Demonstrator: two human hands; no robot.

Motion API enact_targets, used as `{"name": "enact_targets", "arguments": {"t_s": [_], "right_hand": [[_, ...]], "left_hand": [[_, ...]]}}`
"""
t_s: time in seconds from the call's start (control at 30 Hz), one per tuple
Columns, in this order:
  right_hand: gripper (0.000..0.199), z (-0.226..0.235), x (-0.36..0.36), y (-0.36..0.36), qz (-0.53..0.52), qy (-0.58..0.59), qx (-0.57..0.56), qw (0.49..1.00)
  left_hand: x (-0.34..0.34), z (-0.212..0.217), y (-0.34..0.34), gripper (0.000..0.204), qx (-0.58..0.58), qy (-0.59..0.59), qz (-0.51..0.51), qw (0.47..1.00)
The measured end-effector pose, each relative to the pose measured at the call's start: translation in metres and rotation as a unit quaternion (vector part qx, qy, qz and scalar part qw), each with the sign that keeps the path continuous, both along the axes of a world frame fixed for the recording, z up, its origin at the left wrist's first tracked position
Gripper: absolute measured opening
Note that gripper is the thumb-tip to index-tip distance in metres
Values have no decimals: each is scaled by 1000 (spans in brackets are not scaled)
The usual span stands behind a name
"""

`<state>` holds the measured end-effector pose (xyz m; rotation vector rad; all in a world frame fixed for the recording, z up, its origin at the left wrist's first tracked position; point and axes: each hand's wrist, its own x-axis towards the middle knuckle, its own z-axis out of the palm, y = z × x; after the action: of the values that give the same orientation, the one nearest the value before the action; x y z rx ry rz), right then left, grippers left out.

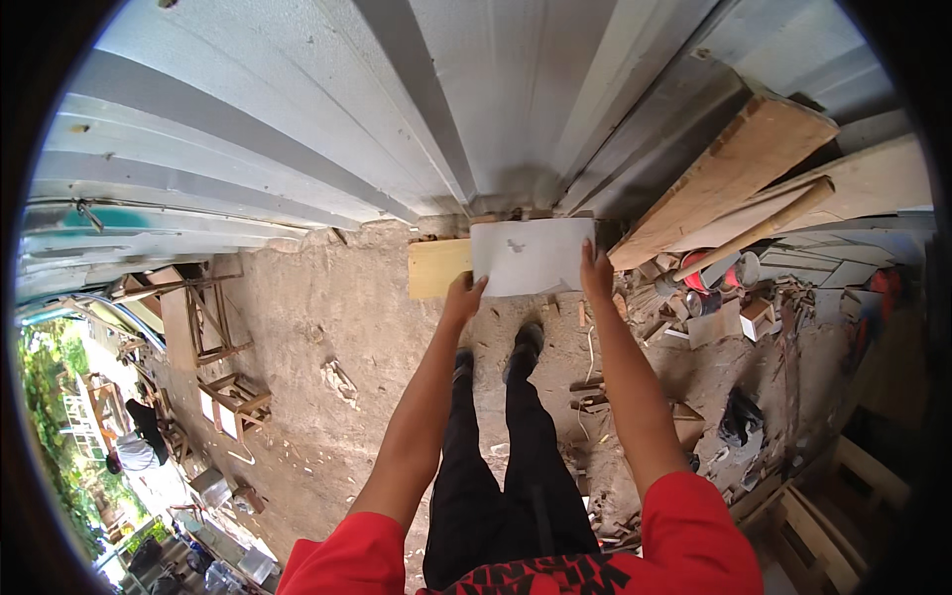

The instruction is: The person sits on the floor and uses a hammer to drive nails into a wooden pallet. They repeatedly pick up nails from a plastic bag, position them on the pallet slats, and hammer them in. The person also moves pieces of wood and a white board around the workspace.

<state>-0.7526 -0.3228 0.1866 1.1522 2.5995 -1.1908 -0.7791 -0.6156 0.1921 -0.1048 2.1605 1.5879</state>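
yellow board (438, 269) first; left hand (463, 297) grip pinches near-left corner of white panel (535, 260), out ahead of shoes (529, 340); right hand (596, 271) grip clamps its right edge, presumably spread to steady it; wooden plank (729, 174) slants further right.

A ribbed metal wall (516, 119) borders the brown dirt floor (288, 317).

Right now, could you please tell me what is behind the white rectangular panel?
Past the left edge of the white rectangular panel, a flat yellow board and brown dirt ground show. Whatever lies directly behind the panel is covered, including any more of the board.
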Motion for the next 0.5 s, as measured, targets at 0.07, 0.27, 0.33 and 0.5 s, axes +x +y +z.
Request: {"name": "enact_targets", "arguments": {"t_s": [0.07, 0.27, 0.33, 0.5], "right_hand": [[65, -14, -11, 19, -9, 30, 54, 998], [64, -4, -46, 12, 7, 36, 14, 999], [69, -11, -63, 15, -25, 61, 35, 997], [63, 1, -106, 52, 2, -10, 82, 997]], "left_hand": [[-29, 6, 24, 44, -18, -18, -20, 999], [-76, 5, 22, 45, 23, -118, 48, 992], [-93, 19, 24, 47, 3, -177, 18, 984], [-123, 26, 32, 50, 11, -132, -7, 991]]}}
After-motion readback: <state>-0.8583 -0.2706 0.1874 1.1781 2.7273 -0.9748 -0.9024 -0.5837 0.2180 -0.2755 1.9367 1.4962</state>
